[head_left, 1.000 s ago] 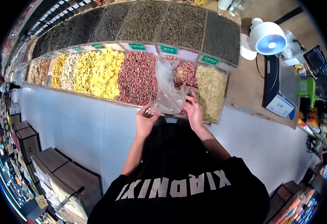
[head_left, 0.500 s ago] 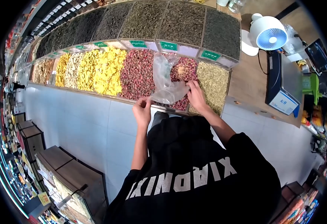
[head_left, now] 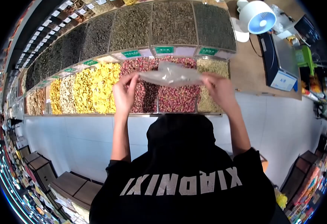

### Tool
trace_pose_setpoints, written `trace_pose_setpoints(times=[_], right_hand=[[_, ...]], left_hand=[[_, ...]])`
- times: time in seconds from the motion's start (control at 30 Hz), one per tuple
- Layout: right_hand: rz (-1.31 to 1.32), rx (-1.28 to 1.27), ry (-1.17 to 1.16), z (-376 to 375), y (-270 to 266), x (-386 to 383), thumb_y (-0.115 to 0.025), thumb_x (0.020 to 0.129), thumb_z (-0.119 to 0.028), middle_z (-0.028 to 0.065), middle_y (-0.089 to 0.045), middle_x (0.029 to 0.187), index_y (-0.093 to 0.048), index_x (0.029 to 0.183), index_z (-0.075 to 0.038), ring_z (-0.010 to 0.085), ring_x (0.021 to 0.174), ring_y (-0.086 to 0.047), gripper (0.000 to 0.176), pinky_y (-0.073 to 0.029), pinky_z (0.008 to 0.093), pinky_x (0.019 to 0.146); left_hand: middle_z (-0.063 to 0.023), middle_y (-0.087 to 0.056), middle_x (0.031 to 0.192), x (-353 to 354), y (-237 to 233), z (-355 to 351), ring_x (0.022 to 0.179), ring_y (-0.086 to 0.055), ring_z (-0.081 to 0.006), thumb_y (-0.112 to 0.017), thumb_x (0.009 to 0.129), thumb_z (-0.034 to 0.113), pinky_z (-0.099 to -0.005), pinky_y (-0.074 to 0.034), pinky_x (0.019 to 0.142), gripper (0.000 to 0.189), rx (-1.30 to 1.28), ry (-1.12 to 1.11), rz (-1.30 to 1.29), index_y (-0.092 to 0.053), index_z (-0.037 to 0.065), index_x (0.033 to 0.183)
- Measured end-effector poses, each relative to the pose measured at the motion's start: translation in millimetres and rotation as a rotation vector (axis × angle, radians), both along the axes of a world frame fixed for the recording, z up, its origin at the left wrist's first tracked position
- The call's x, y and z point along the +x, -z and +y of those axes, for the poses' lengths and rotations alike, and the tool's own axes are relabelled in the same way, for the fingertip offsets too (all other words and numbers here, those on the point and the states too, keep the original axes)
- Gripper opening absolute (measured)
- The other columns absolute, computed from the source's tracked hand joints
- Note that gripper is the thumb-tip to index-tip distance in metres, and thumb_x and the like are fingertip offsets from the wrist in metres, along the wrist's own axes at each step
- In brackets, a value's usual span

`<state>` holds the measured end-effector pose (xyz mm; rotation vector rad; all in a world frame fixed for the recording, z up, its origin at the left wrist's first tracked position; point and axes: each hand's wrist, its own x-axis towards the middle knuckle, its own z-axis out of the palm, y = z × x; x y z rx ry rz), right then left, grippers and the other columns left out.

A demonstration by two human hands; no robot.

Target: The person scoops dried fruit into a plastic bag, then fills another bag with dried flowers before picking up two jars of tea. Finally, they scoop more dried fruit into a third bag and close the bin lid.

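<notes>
A clear plastic bag [head_left: 172,75] is stretched sideways above bins of dried pink rosebuds [head_left: 179,98]. My left hand [head_left: 124,95] pinches the bag's left end between thumb and fingers. At the opposite end, my right hand [head_left: 222,92] grips the other corner, its fingers slightly blurred. The bag hangs clear of the buds and looks flat; whether anything lies inside I cannot make out. Below my right hand is a bin of pale greenish dried pieces [head_left: 209,101]. Left of my left hand lie bright yellow dried flowers [head_left: 106,87].
Dark dried leaves [head_left: 172,24] fill a raised back row of bins with green labels [head_left: 164,50]. On the wooden counter [head_left: 247,67] at right stand a white fan [head_left: 258,18] and a boxy device [head_left: 279,61]. Wooden cabinets [head_left: 72,183] stand behind, at lower left.
Both my hands have lifted and moved apart, pulling the bag taut sideways; it hung crumpled over the rosebuds before. The view has shifted, and the bins sit slightly further left.
</notes>
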<state>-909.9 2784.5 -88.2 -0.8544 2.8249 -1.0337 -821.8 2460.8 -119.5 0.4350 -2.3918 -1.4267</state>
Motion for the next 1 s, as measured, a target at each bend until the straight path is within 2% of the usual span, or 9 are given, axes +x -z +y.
trace_pose_setpoints(times=[0.1, 0.13, 0.23, 0.53, 0.63, 0.73, 0.83, 0.93, 1.0], right_hand=[[-0.003, -0.015, 0.042, -13, -29, -7, -0.062, 0.090, -0.014, 0.0156, -0.070, 0.100, -0.069, 0.099, -0.003, 0.0369, 0.085, -0.067, 0.016, -0.054, 0.0434, 0.073], [0.046, 0.000, 0.021, -15, -33, -11, -0.064, 0.092, -0.010, 0.0142, -0.072, 0.098, -0.070, 0.107, -0.001, 0.0286, 0.066, -0.067, 0.019, -0.053, 0.0351, 0.064], [0.000, 0.189, 0.031, -20, -49, -24, -0.064, 0.091, -0.008, 0.0142, -0.072, 0.091, -0.069, 0.109, 0.000, 0.0243, 0.060, -0.066, 0.021, -0.052, 0.0341, 0.060], [0.046, 0.068, 0.042, -32, -81, -43, -0.064, 0.093, -0.009, 0.0108, -0.072, 0.082, -0.070, 0.112, 0.001, 0.0152, 0.052, -0.063, 0.022, -0.050, 0.0282, 0.051], [-0.005, 0.081, 0.145, -46, -101, -41, -0.066, 0.090, -0.015, 0.0162, -0.069, 0.079, -0.072, 0.094, -0.001, 0.0322, 0.069, -0.067, 0.016, -0.051, 0.0390, 0.063], [0.021, 0.197, 0.152, -52, -111, -42, -0.065, 0.090, -0.015, 0.0163, -0.068, 0.076, -0.072, 0.092, 0.000, 0.0321, 0.067, -0.066, 0.017, -0.051, 0.0388, 0.063], [-0.021, 0.128, 0.145, -49, -121, -42, -0.066, 0.090, -0.017, 0.0171, -0.067, 0.074, -0.072, 0.092, 0.000, 0.0321, 0.066, -0.066, 0.018, -0.051, 0.0389, 0.063], [0.209, 0.179, 0.054, -43, -112, -48, -0.066, 0.091, -0.018, 0.0176, -0.066, 0.072, -0.072, 0.091, 0.001, 0.0319, 0.065, -0.065, 0.019, -0.051, 0.0392, 0.063], [0.142, 0.177, 0.081, -42, -118, -45, -0.066, 0.091, -0.018, 0.0176, -0.066, 0.071, -0.072, 0.091, 0.001, 0.0316, 0.064, -0.065, 0.020, -0.051, 0.0393, 0.063]], left_hand=[[-0.0122, -0.074, 0.090, -15, -19, -11, 0.080, -0.067, -0.0129, -0.065, 0.096, 0.013, -0.0266, -0.053, 0.071, 0.022, 0.035, 0.051, -0.002, -0.072, -0.004, 0.110], [-0.0118, -0.074, 0.090, -20, -20, -14, 0.080, -0.067, -0.0127, -0.065, 0.096, 0.013, -0.0263, -0.053, 0.071, 0.023, 0.050, 0.057, 0.030, -0.072, -0.004, 0.110], [-0.0101, -0.074, 0.086, -31, -27, -24, 0.079, -0.067, -0.0117, -0.064, 0.097, 0.012, -0.0257, -0.053, 0.073, 0.022, 0.080, 0.085, 0.053, -0.072, -0.004, 0.110], [-0.0089, -0.072, 0.084, -50, -44, -40, 0.072, -0.064, -0.0074, -0.060, 0.100, 0.014, -0.0213, -0.050, 0.070, 0.027, 0.243, 0.143, 0.042, -0.069, -0.002, 0.120], [-0.0075, -0.071, 0.084, -56, -51, -41, 0.072, -0.063, -0.0075, -0.061, 0.099, 0.011, -0.0210, -0.049, 0.066, 0.023, 0.266, 0.164, 0.079, -0.071, -0.001, 0.117], [-0.0051, -0.070, 0.081, -64, -46, -45, 0.074, -0.064, -0.0077, -0.062, 0.098, 0.008, -0.0206, -0.046, 0.063, 0.019, 0.225, 0.197, 0.199, -0.072, -0.001, 0.111], [-0.0051, -0.070, 0.080, -62, -56, -44, 0.073, -0.063, -0.0071, -0.062, 0.098, 0.009, -0.0206, -0.046, 0.063, 0.018, 0.244, 0.204, 0.189, -0.071, -0.002, 0.108], [-0.0050, -0.070, 0.079, -61, -60, -41, 0.071, -0.061, -0.0057, -0.063, 0.098, 0.012, -0.0201, -0.046, 0.063, 0.018, 0.192, 0.186, 0.155, -0.071, -0.002, 0.106], [-0.0049, -0.071, 0.079, -58, -58, -36, 0.070, -0.061, -0.0056, -0.064, 0.098, 0.013, -0.0200, -0.046, 0.063, 0.018, 0.177, 0.162, 0.178, -0.071, -0.002, 0.106]])
